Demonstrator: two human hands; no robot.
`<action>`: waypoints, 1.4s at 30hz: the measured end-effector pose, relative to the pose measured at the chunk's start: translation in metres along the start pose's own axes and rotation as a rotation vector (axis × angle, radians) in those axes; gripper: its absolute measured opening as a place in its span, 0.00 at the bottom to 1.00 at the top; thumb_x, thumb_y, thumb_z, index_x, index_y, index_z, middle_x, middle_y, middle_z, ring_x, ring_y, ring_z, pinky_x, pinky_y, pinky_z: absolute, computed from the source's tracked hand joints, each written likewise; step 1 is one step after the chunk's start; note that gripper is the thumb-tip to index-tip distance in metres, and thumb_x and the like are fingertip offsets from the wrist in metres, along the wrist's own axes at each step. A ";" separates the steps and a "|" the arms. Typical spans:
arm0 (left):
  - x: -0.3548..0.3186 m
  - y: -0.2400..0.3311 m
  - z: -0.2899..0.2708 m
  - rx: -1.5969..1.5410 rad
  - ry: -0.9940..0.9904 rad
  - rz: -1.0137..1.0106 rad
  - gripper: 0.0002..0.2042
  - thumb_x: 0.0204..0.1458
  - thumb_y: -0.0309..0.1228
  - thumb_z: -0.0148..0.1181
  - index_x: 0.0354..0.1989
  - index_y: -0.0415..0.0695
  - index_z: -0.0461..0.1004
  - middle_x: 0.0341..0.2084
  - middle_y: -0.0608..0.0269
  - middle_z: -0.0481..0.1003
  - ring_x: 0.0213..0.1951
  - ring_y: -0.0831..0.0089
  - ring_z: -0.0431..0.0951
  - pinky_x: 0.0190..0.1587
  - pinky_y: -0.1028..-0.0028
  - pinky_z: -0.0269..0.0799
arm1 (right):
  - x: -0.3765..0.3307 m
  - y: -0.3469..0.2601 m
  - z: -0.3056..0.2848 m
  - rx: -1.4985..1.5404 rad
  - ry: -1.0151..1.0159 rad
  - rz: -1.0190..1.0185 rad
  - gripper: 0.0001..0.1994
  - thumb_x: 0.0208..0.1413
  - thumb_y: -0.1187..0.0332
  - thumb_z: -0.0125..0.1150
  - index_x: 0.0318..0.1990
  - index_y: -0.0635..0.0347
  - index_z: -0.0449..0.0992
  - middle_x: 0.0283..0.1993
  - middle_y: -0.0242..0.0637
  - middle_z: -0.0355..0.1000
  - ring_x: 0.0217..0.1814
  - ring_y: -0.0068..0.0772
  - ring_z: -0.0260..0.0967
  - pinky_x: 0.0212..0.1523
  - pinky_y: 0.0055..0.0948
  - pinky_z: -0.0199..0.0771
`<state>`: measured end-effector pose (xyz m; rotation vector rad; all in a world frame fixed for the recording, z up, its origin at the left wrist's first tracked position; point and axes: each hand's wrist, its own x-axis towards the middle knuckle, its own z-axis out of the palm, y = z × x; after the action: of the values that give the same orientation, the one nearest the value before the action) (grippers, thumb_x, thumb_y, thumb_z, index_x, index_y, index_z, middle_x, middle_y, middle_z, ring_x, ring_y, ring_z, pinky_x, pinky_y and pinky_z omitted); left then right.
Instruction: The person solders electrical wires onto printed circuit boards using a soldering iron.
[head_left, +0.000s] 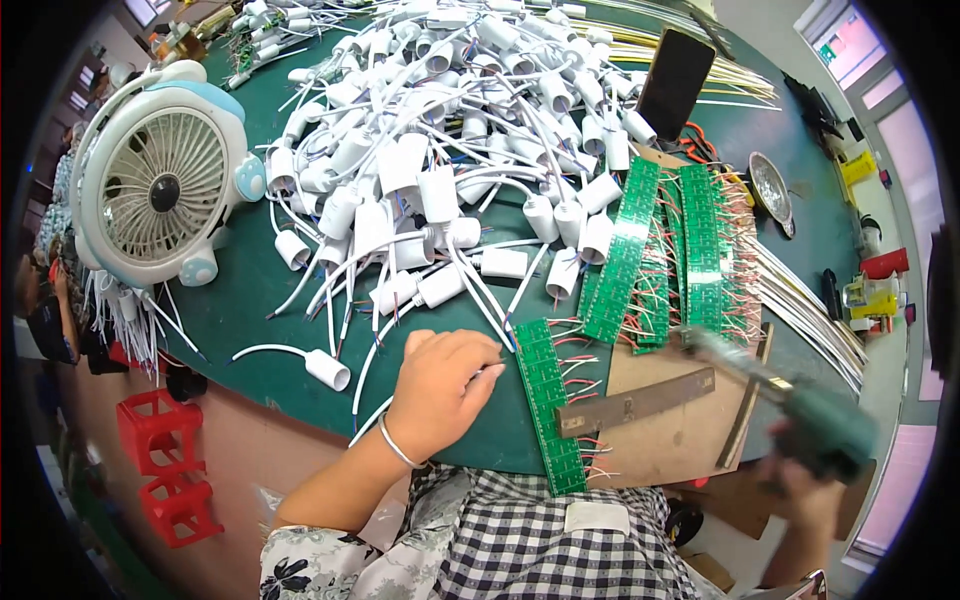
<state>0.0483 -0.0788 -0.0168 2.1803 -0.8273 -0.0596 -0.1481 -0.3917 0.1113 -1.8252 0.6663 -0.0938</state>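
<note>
My left hand (447,385) is closed, fingers curled with the thumb against them, just left of a green circuit board strip (548,400). Whatever is in its fingers, if anything, is hidden. Short red and white wires stick out from the strip's right side. A flat metal bar (640,402) lies with one end over the strip. My right hand (805,500), blurred, grips a dark green pistol-shaped power tool (825,430) whose metal tip points toward the stacked circuit boards (622,255). White lamp holders (440,195) with cables are heaped beyond my left hand.
A brown board (655,450) lies under the bar, with a strip (745,400) on its right. A white-blue fan (165,185) stands left. Behind the circuit boards are a phone (676,85), orange-handled tool (697,140) and metal dish (770,190). Red stools (162,430) stand below.
</note>
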 end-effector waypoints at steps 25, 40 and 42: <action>0.033 -0.015 0.003 0.050 -0.069 0.044 0.05 0.44 0.24 0.56 0.29 0.40 0.67 0.26 0.56 0.68 0.30 0.56 0.71 0.35 0.61 0.67 | 0.017 0.073 0.119 0.727 -0.135 0.043 0.27 0.50 0.65 0.61 0.54 0.71 0.60 0.45 0.51 0.70 0.27 0.34 0.72 0.36 0.37 0.75; 0.040 -0.003 -0.007 0.035 0.027 0.183 0.08 0.41 0.23 0.60 0.30 0.43 0.71 0.28 0.60 0.73 0.32 0.61 0.73 0.36 0.67 0.67 | 0.017 0.057 0.124 0.374 -0.303 0.007 0.26 0.51 0.65 0.60 0.54 0.72 0.63 0.41 0.45 0.71 0.32 0.31 0.72 0.40 0.34 0.75; 0.042 0.000 -0.010 0.054 0.071 0.281 0.08 0.40 0.23 0.60 0.31 0.43 0.72 0.28 0.61 0.74 0.31 0.62 0.74 0.35 0.68 0.67 | 0.015 0.056 0.130 0.464 -0.235 0.050 0.27 0.51 0.64 0.61 0.55 0.71 0.61 0.44 0.46 0.70 0.31 0.31 0.72 0.39 0.35 0.75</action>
<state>0.0842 -0.0962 -0.0012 2.0815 -1.0969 0.1810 -0.1084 -0.3000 0.0107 -1.3469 0.4760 0.0013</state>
